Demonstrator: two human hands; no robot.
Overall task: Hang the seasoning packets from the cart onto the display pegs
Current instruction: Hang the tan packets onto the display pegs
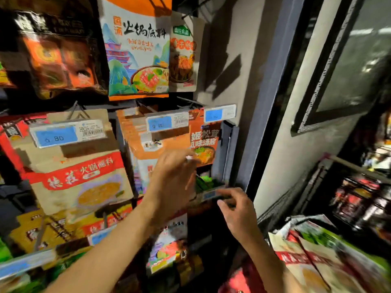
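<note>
Right hand (pixel 237 210) pinches the tag (pixel 211 195) at the rack's (pixel 227 144) right edge; left hand's (pixel 171 176) grip: cannot tell. Tugging the tag may dislodge the green packets (pixel 206 182).

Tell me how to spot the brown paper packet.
Look at the peg display, in its middle row, left of the person's left hand. The brown paper packet hangs behind the blue price tag marked 80. Only it is plain kraft brown with a slanted red banner; its neighbours are orange, red or black.
</note>
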